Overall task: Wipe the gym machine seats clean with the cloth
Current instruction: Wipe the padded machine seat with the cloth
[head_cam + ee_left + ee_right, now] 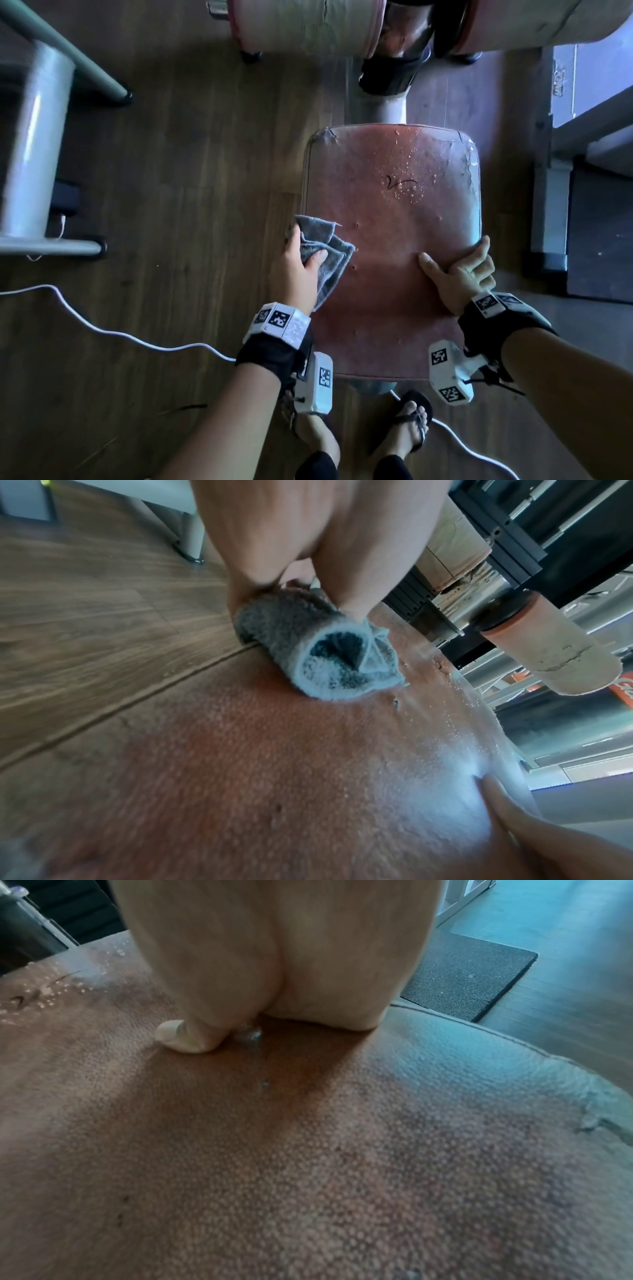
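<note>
A worn red padded seat (394, 222) fills the middle of the head view, with water droplets (407, 171) scattered over its far half. My left hand (305, 246) grips a bunched grey cloth (325, 253) against the seat's left edge, thumb on top of the cloth. The left wrist view shows the rolled cloth (322, 653) pressed on the seat (274, 764) under the left hand (301, 561). My right hand (455, 263) grips the seat's right edge, thumb flat on top and fingers wrapped over the side. In the right wrist view, the right hand (274, 974) rests on the seat (308, 1150).
Two pale roller pads (301, 27) and the seat's post (390, 106) lie beyond the seat. A white machine column (37, 137) stands at the left. A white cable (120, 332) crosses the wooden floor. My feet in sandals (407, 425) are below the seat. A dark mat (599, 233) lies at the right.
</note>
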Demonstrator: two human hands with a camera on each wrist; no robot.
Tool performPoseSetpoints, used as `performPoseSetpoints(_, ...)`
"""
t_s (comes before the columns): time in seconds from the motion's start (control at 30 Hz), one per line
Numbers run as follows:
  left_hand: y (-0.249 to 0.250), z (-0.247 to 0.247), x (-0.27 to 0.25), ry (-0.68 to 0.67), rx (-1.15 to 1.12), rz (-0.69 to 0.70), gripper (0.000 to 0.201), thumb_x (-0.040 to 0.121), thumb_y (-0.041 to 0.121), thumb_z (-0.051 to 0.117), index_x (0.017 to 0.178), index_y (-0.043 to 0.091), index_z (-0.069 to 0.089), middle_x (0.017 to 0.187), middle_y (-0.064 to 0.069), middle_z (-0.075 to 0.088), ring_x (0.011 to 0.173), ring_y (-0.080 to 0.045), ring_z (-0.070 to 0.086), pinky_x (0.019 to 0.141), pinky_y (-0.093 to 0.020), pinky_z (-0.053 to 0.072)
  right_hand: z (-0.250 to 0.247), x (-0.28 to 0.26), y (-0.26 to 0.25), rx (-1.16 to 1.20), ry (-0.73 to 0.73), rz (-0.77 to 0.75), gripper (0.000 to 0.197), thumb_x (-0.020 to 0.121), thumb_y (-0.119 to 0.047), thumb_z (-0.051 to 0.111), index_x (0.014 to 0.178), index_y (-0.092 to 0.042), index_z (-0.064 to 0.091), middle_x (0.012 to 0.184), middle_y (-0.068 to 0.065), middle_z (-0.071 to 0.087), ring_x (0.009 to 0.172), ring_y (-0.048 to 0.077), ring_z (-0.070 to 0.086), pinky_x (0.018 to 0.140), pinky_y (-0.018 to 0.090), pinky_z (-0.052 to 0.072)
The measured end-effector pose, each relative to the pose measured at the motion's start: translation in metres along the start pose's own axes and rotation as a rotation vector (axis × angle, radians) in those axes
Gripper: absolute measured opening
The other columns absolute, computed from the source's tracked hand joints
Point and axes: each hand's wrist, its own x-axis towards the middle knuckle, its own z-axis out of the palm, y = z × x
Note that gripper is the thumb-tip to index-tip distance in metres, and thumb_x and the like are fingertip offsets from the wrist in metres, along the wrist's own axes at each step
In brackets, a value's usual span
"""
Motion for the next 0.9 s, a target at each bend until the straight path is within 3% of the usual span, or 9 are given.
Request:
performPoseSetpoints(0.1, -0.003, -0.001, -0.011, 0.023, 0.040, 0.009, 0.068, 0.089, 0.012, 0.068, 0.150, 0.011, 0.037, 0.145, -0.006, 0.049, 0.133, -0.016, 0.046, 0.100, -0.010, 0.026, 0.000, 0.000, -0.001, 0.006, -0.012, 0.004, 0.116, 0.076, -0.065, 0.063, 0.151, -0.021, -0.014, 0.156, 0.014, 0.004, 0.141, 0.039, 0.011, 0.117, 0.048, 0.009)
performPoseSetpoints(0.2, 0.000, -0.001, -0.011, -0.004, 0.068, -0.008, 0.069, 0.090, 0.015, 0.067, 0.151, 0.014, 0.033, 0.147, -0.004, 0.047, 0.132, -0.014, 0.045, 0.102, -0.014, 0.028, -0.001, 0.002, 0.000, 0.025, -0.015, 0.005, 0.116, 0.077, -0.064, 0.063, 0.151, -0.020, -0.014, 0.156, 0.013, 0.003, 0.141, 0.039, 0.010, 0.117, 0.047, 0.008)
performPoseSetpoints(0.3, 0.010, -0.001, 0.027, -0.022, 0.162, 0.059, 0.071, 0.091, 0.026, 0.066, 0.151, 0.012, 0.031, 0.154, -0.011, 0.037, 0.142, -0.024, 0.035, 0.118, -0.036, 0.024, 0.001, 0.003, 0.000, 0.028, -0.031, -0.001, 0.118, 0.076, -0.064, 0.064, 0.151, -0.020, -0.015, 0.156, 0.013, 0.002, 0.142, 0.039, 0.009, 0.118, 0.047, 0.008)
performPoseSetpoints(0.37, 0.022, 0.002, 0.065, -0.016, 0.228, 0.114, 0.074, 0.088, 0.037, 0.062, 0.151, 0.012, 0.032, 0.153, -0.015, 0.038, 0.141, -0.030, 0.035, 0.117, -0.047, 0.026, 0.002, 0.004, 0.001, 0.032, -0.026, -0.001, 0.118, 0.075, -0.065, 0.064, 0.150, -0.020, -0.015, 0.155, 0.013, 0.002, 0.142, 0.038, 0.008, 0.119, 0.047, 0.007)
performPoseSetpoints(0.5, 0.049, 0.004, 0.116, -0.022, 0.301, 0.151, 0.074, 0.090, 0.033, 0.063, 0.152, 0.012, 0.028, 0.150, -0.014, 0.043, 0.135, -0.031, 0.043, 0.111, -0.045, 0.035, 0.001, 0.003, 0.001, 0.040, -0.028, -0.003, 0.118, 0.076, -0.064, 0.064, 0.150, -0.021, -0.016, 0.155, 0.013, 0.001, 0.141, 0.038, 0.008, 0.119, 0.047, 0.007)
performPoseSetpoints(0.7, 0.042, 0.007, 0.073, -0.027, 0.188, 0.138, 0.073, 0.094, 0.020, 0.062, 0.155, 0.016, 0.022, 0.153, -0.009, 0.040, 0.136, -0.025, 0.042, 0.113, -0.035, 0.031, 0.003, 0.004, 0.001, 0.043, -0.030, -0.008, 0.119, 0.075, -0.066, 0.064, 0.150, -0.021, -0.017, 0.156, 0.013, 0.000, 0.142, 0.037, 0.006, 0.119, 0.045, 0.006)
performPoseSetpoints(0.8, 0.043, 0.006, 0.084, -0.030, 0.272, 0.190, 0.075, 0.095, 0.026, 0.060, 0.156, 0.016, 0.018, 0.155, -0.012, 0.034, 0.138, -0.030, 0.039, 0.113, -0.043, 0.032, 0.003, 0.004, 0.002, 0.046, -0.021, -0.016, 0.119, 0.074, -0.066, 0.063, 0.150, -0.020, -0.017, 0.156, 0.013, 0.000, 0.142, 0.037, 0.006, 0.119, 0.044, 0.005)
performPoseSetpoints(0.9, 0.051, 0.005, 0.115, -0.077, 0.312, 0.190, 0.076, 0.096, 0.030, 0.057, 0.156, 0.017, 0.013, 0.156, -0.014, 0.032, 0.136, -0.031, 0.040, 0.112, -0.040, 0.033, 0.003, 0.006, 0.003, 0.054, -0.030, -0.017, 0.119, 0.074, -0.066, 0.063, 0.150, -0.021, -0.018, 0.156, 0.012, -0.002, 0.142, 0.037, 0.005, 0.119, 0.045, 0.005)
